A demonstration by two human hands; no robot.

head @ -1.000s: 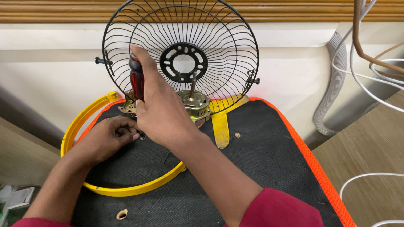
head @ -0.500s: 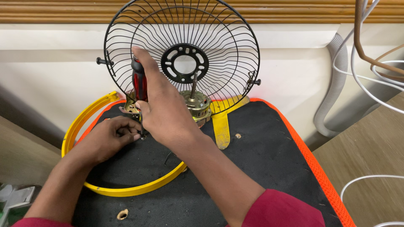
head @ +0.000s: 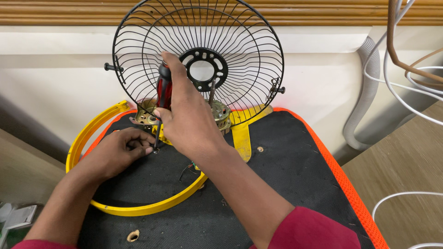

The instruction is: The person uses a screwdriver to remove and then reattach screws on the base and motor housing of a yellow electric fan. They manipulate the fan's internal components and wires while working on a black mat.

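Note:
My right hand (head: 187, 117) grips a screwdriver with a red and black handle (head: 164, 90), held upright with its shaft pointing down at the black mat. My left hand (head: 121, 151) rests on the mat with its fingertips pinched right at the screwdriver's tip; whatever small part they hold is hidden. Just behind both hands sits a brass-coloured fan motor (head: 220, 115) with its shaft sticking up. A black wire fan guard (head: 240, 55) stands upright behind the motor. A yellow plastic ring (head: 87, 138) lies flat around my left hand.
The black mat (head: 286, 175) has an orange edge (head: 341, 180) on the right. A small round piece (head: 133, 236) lies near the mat's front. A grey corrugated hose (head: 364, 101) and white cables (head: 401, 92) hang at the right beside a wooden surface (head: 406, 166).
Both hands have stayed at the same spot by the motor; the screwdriver handle has barely shifted.

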